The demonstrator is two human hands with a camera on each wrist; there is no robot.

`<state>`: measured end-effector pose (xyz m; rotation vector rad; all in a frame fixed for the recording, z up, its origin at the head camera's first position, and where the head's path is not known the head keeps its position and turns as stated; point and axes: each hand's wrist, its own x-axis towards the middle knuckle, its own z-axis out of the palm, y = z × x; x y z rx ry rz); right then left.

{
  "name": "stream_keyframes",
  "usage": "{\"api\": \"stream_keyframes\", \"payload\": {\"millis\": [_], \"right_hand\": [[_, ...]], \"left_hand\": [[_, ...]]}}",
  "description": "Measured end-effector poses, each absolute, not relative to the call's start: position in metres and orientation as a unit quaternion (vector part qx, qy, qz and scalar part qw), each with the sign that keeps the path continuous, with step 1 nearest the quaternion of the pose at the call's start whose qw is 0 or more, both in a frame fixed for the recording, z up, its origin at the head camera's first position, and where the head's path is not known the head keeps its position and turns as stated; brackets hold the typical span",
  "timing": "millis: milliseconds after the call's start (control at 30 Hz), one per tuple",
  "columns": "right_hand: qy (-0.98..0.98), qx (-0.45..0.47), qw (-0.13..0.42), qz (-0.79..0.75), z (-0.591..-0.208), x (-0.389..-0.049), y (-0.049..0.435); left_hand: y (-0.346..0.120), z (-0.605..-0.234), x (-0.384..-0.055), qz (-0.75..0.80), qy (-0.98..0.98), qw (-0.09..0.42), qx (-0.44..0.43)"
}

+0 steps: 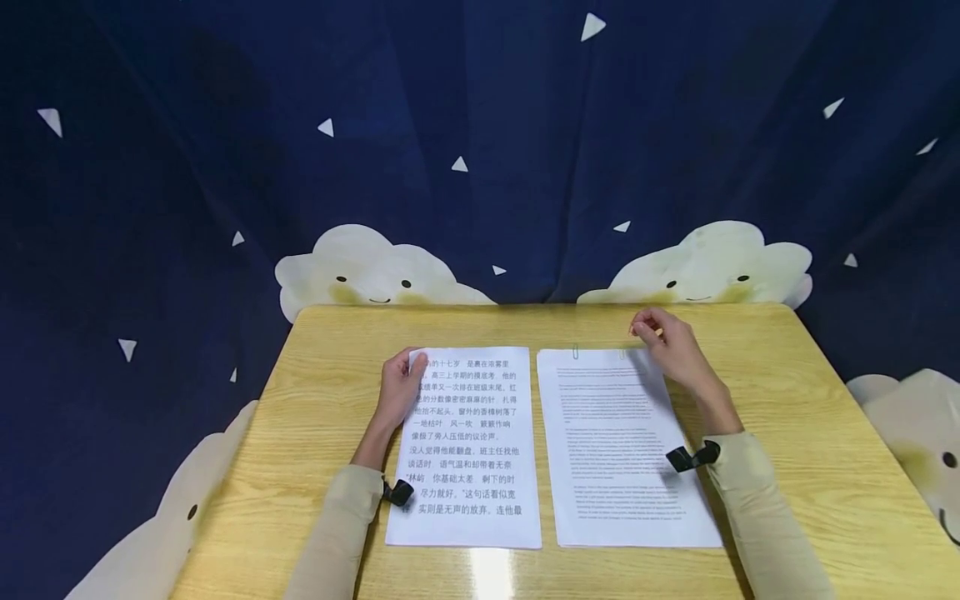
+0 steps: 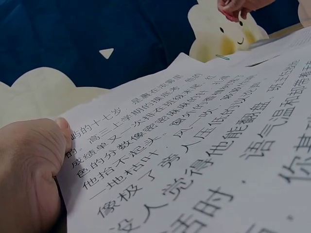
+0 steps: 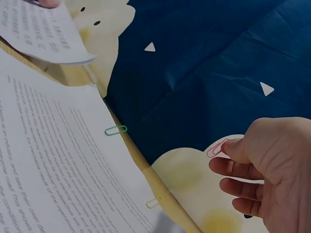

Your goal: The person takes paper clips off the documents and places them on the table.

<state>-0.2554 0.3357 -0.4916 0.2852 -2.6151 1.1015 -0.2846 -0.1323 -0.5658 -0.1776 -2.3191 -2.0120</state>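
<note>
My left hand (image 1: 400, 387) grips the upper left edge of a paper stack (image 1: 472, 450) printed with large Chinese characters, thumb on top. In the left wrist view the top edge of this stack stands raised. My right hand (image 1: 667, 342) pinches a pink paper clip (image 3: 217, 148) between thumb and forefinger, above the top right corner of a second paper stack (image 1: 622, 458) with small print. On that stack's top edge sit a green paper clip (image 3: 116, 130) and a yellow paper clip (image 3: 153, 203).
Both stacks lie side by side on a light wooden table (image 1: 247, 500), a narrow gap between them. Behind the table hangs a dark blue curtain (image 1: 510, 150) with white triangles and smiling clouds. A black strap camera (image 1: 693, 457) is on the right wrist.
</note>
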Motion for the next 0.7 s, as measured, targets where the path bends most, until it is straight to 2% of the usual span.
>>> {"api": "stream_keyframes", "payload": {"millis": [200,467,700], "right_hand": [[-0.909,0.086,0.159,0.376,-0.495,-0.257,0.347],[-0.922,0.050,0.132,0.362,-0.497,-0.253,0.368],[-0.923,0.026,0.145,0.355,-0.502,-0.251,0.389]], "left_hand": [[-0.130,-0.563,-0.285,-0.652,-0.755,0.040,-0.056],[-0.129,-0.565,-0.280,-0.656,-0.752,0.049,-0.046],[-0.129,-0.565,-0.279,-0.654,-0.753,0.051,-0.049]]}}
